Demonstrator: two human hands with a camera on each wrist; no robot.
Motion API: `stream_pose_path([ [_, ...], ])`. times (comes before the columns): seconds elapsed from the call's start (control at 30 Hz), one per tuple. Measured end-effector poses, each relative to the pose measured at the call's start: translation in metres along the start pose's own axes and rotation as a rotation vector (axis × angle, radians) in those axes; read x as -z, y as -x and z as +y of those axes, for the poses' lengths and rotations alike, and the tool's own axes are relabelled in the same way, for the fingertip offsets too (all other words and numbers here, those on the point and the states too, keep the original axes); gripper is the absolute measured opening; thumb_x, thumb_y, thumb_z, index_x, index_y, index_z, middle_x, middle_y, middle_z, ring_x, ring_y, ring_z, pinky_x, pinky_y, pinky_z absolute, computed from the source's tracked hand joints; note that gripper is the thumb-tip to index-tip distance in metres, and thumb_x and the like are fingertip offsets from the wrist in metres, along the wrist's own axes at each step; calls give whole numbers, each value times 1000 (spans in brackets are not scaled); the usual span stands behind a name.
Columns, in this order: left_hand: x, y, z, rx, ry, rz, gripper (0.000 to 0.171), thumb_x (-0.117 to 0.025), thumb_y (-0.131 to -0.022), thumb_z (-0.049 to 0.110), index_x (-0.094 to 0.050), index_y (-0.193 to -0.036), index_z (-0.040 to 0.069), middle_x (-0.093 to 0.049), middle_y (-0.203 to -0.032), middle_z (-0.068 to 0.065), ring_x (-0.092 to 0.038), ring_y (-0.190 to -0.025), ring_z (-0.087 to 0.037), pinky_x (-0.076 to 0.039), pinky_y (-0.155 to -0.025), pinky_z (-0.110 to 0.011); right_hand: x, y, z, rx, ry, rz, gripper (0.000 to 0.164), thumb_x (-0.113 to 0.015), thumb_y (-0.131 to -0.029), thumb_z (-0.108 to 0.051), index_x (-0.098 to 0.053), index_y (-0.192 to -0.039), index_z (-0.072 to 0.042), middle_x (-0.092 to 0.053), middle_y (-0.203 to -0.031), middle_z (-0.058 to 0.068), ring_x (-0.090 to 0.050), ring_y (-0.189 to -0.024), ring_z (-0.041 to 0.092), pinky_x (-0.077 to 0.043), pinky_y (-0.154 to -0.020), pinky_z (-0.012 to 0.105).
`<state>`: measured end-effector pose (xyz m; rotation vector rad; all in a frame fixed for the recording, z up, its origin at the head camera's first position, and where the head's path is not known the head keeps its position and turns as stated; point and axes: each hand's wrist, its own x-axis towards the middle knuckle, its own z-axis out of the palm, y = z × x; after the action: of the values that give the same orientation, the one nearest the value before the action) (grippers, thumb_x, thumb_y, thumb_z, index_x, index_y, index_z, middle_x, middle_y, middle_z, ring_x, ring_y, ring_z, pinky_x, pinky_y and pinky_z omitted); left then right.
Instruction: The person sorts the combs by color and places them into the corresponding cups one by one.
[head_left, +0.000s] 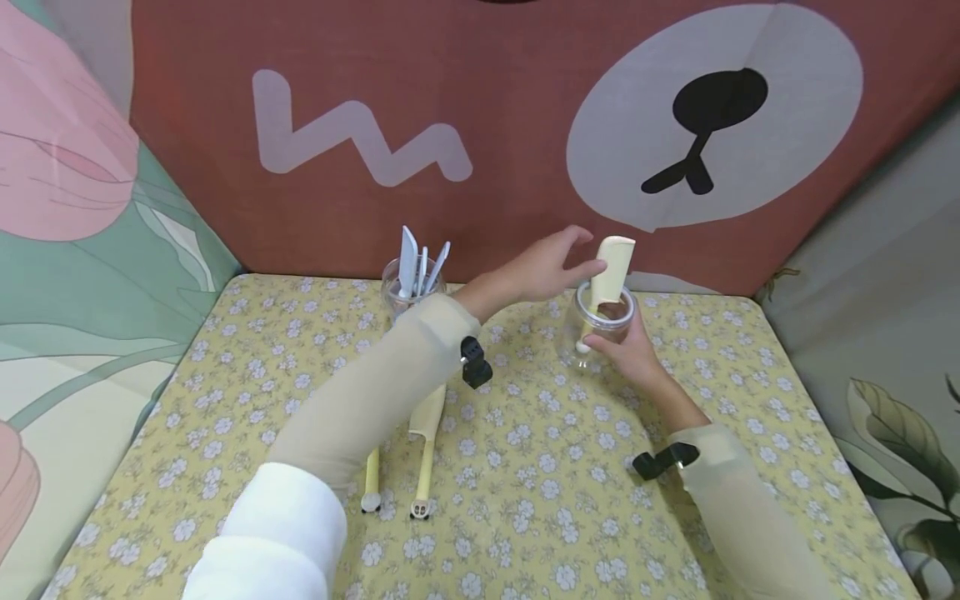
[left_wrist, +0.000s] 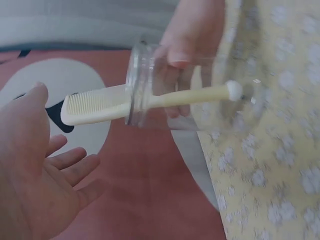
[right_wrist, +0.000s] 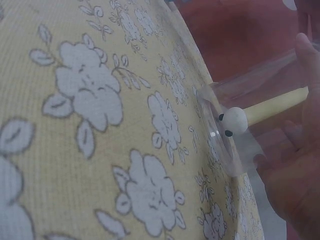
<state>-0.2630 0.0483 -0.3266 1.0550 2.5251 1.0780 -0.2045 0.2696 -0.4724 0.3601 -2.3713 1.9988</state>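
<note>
One comb [left_wrist: 97, 107] — near left fingers [left_wrist: 80, 171].

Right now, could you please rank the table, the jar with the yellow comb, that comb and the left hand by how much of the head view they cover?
1. Table
2. Jar and left hand: they look close, so I won't rank them.
3. Comb, the smallest

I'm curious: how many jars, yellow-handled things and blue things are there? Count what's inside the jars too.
Clear jars: 2
Yellow-handled: 3 (a comb in one jar, two long pieces partly behind the left sleeve)
Blue pieces: 3 visible, in the other jar
Total: 8
</note>
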Motion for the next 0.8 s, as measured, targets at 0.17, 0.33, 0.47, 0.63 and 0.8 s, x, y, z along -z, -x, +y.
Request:
stream_pose_path([
  [0.17, 1, 25, -1, -40, -174, -61, 69, -52, -105, 48, -33, -156, 5, -42, -157, -10, -45, -141, -21, -38, -114, -32, 1, 0, 0, 12, 2, -19, 91, -69, -94, 2, -10, -160, -20, -33, -155, 20, -37, -141, 32, -41, -109, 25],
  [0.33, -1, 52, -4, -79, -317, -96, 72, -53, -103, 53, -34, -157, 9, -42, -158, -7, -43, -142, -21, -37, -116, -37, 2, 1, 1, 18, -15, -13, 92, -70, -93, 5, -11, -160, -18, -32, -157, 21, -36, -142, 31, -39, -112, 26],
  [0.47, -6, 70, -7, -128, -434, -130, 73, -54, -102, 54, -33, -159, 12, -36, -162, -8, -33, -149, -23, -24, -123, -46, 2, 2, 3, 17, -14, 5, 91, -69, -92, 8, -12, -159, -15, -33, -156, 23, -38, -140, 28, -40, -107, 19],
  [0.63, -12, 95, -9, -157, -547, -224, 77, -51, -103, 57, -26, -162, 14, -22, -168, -9, -17, -155, -24, -8, -125, -51, 1, 1, 3, 20, -18, 13, 91, -69, -92, 8, -13, -159, -14, -35, -153, 23, -41, -137, 23, -41, -105, 17],
  [0.8, -18, 117, -16, -152, -593, -279, 78, -46, -102, 61, -25, -163, 17, -19, -169, -8, -13, -156, -26, -5, -125, -53, 1, 2, 2, 30, -21, 12, 91, -68, -91, 10, -12, -160, -14, -35, -154, 24, -42, -135, 19, -42, -105, 17],
])
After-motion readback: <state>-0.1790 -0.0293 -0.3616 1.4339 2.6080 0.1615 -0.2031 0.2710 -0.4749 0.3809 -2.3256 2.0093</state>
